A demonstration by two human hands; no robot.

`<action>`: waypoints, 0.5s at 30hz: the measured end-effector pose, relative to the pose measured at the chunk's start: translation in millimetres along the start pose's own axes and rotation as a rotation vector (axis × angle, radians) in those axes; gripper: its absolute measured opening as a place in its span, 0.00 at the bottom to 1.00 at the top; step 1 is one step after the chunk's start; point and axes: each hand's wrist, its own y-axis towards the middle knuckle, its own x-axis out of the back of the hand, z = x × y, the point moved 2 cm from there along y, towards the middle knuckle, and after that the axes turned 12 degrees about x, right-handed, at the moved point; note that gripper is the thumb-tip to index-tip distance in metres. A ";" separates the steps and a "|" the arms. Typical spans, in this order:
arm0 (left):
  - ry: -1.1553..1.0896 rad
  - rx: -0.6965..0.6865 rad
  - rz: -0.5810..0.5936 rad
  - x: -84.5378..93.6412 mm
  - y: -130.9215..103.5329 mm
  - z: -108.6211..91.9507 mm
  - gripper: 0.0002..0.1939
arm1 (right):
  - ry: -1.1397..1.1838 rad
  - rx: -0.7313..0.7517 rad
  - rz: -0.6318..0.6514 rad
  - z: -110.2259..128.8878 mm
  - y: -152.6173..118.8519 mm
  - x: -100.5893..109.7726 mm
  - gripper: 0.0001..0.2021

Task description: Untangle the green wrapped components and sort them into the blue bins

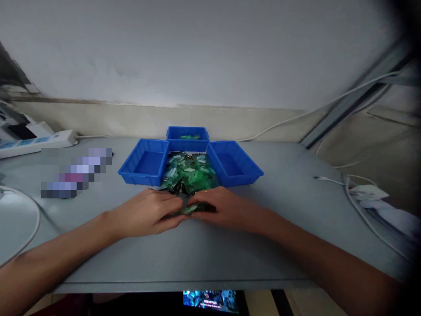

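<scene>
Between my hands, just above the grey table, is a small green plastic packet [188,210]. My left hand [154,210] pinches its left end with thumb and fingers. At the other end my right hand [226,208] grips it, fingers curled over the top. What the packet holds is too blurred to make out. Right behind my hands lies a pile of similar shiny green packets [192,171], some with pale pieces showing through. Dark crumpled film [180,188] sticks out at the pile's near edge.
Blue trays stand around the pile: a left tray [140,179], a right tray [241,179] and a back tray [187,144] with a few green packets inside. A white power strip [62,139] and a pixelated object [77,173] lie left. Cables and a white adapter [368,193] lie right.
</scene>
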 end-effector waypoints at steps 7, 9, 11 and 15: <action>0.046 0.014 0.009 -0.1 0.2 1.8 0.13 | -0.014 0.032 -0.030 -2.8 -0.2 -2.2 0.07; 0.050 0.011 0.002 -1.1 0.1 3.1 0.13 | -0.017 0.037 -0.042 -2.8 -0.5 -2.3 0.07; 0.060 0.006 -0.010 -2.1 -0.2 4.3 0.13 | -0.026 0.031 -0.051 -2.4 -0.7 -2.0 0.08; 0.090 -0.013 -0.022 -2.6 -1.0 5.2 0.13 | -0.036 0.029 -0.064 0.1 -0.8 -0.9 0.08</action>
